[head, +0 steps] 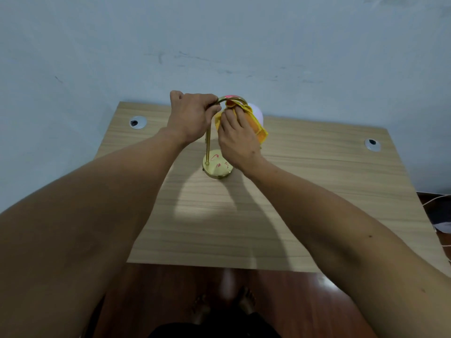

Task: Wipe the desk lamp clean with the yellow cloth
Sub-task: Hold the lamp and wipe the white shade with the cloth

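A gold desk lamp [207, 147] stands on the wooden desk [317, 179], with a thin upright stem, a curved top arm and a round base [217, 168] marked with red scribbles. Its pale pink shade [257, 113] hangs behind my right hand. My left hand [192, 115] is closed around the curved arm at its left end. My right hand [238, 140] presses the yellow cloth [256, 124] against the underside of the curved arm. A red mark shows on top of the arc.
Two round cable holes [138, 122] [372, 144] sit near the desk's far corners. A pale blue wall stands right behind the desk. White cables lie on the floor at the right [439, 225]. My bare feet show on the dark wood floor below the desk's near edge.
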The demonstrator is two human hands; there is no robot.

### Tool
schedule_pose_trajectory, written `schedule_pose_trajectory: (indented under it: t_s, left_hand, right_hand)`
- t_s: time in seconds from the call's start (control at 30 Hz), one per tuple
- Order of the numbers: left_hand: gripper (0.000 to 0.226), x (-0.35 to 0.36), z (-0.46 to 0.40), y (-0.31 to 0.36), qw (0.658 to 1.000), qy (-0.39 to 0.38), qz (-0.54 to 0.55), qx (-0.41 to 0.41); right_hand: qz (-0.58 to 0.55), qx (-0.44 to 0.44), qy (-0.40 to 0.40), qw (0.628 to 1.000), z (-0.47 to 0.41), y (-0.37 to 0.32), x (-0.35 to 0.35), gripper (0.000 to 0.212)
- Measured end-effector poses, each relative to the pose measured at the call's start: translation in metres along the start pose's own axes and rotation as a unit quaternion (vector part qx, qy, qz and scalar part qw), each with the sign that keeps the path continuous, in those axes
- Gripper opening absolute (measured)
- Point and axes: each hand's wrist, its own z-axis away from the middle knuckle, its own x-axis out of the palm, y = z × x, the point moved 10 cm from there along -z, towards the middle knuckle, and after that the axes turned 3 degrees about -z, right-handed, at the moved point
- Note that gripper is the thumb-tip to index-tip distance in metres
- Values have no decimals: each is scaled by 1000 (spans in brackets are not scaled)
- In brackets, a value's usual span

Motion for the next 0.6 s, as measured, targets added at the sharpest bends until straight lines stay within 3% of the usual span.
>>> schedule_pose_trajectory:
  t_s: [0.1,0.23,0.33,0.47,0.6]
  left_hand:
    - [27,2,0,-1,1000,-3,-5,-2]
    - [26,3,0,-2,1000,-2,-6,-10]
    - [27,2,1,-2,1000,0,-2,-10]
    - [27,0,0,0,1000,0,-8,-3]
    - [26,-1,0,1,1000,2,-3,-1]
  right_hand:
    - [64,-50,-61,995,6,-12,13,42]
    - [77,-127,1,989,48,-3,19,49]
    - [100,-114,30,988,27,3,5,47]
    - [46,-56,-20,997,-6,5,-5,41]
    - [34,-124,58,990,41,0,8,44]
